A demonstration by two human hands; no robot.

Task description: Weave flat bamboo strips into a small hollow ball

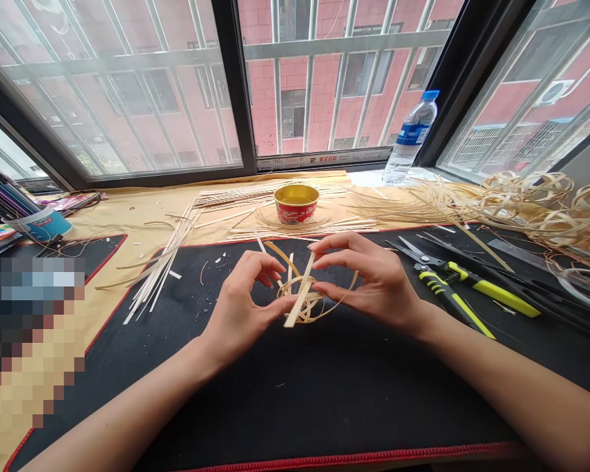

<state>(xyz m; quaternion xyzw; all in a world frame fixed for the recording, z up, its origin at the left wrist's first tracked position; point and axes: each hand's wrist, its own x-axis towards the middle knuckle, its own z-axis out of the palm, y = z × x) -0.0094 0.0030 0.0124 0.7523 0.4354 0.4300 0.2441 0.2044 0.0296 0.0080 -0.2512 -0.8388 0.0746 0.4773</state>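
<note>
A small round weave of thin bamboo strips (309, 307) is held between both hands above the black mat (295, 400). My left hand (248, 292) grips its left side, with the thumb on the near edge and the fingers curled behind. My right hand (368, 278) pinches the right side between thumb and fingers. One flat, pale strip (299, 294) slants across the front of the weave, its upper end at my right fingertips. Loose strip ends stick out at the top and curve to the right.
Beyond the mat stands a red and gold bowl (297, 204) among bamboo strips. Loose strips (164, 269) lie at left. Yellow-black cutters (452, 295) and other tools rest at right, near coiled strips (535, 203). A water bottle (410, 141) stands by the window; a pen holder (44, 224) is far left.
</note>
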